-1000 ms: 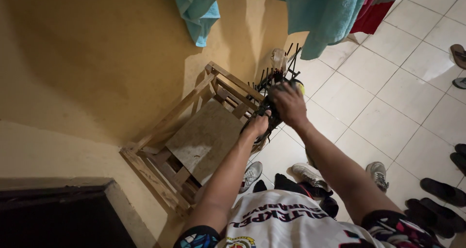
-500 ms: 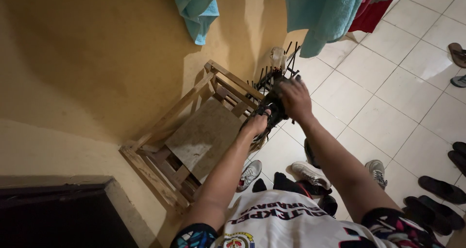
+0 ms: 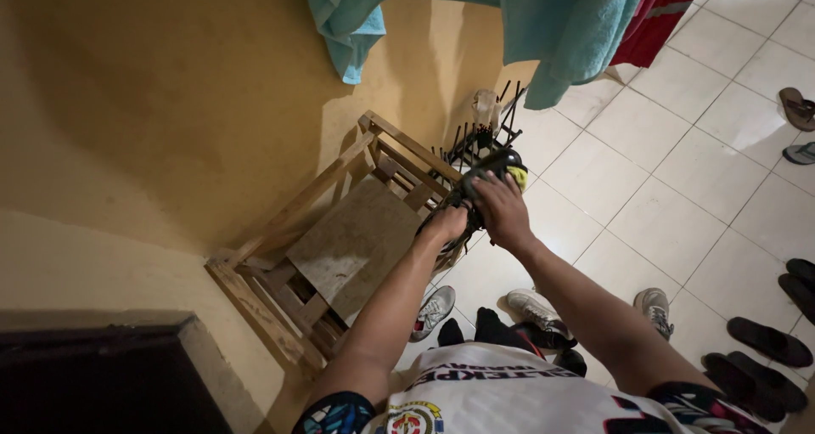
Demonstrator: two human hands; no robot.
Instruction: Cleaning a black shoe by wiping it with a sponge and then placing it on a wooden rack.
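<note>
My left hand (image 3: 445,223) grips the near end of a dark shoe (image 3: 488,166) that rests on a black wire rack (image 3: 475,138). My right hand (image 3: 501,209) lies on top of the same shoe, fingers curled over it. The shoe's toe shows a yellow-green patch. The rack stands against the yellow wall, right beside a wooden frame rack (image 3: 340,239). Most of the shoe is hidden under my hands.
Teal towels (image 3: 560,22) and a red cloth (image 3: 658,18) hang overhead. Grey sneakers (image 3: 539,307) lie on the white tiled floor by my feet, black sandals (image 3: 768,341) at right, more sandals (image 3: 798,107) far right. A dark panel (image 3: 93,383) fills the lower left.
My right hand slid back along the shoe toward me, uncovering its yellow-green toe. My left hand kept its grip. The view shifted slightly.
</note>
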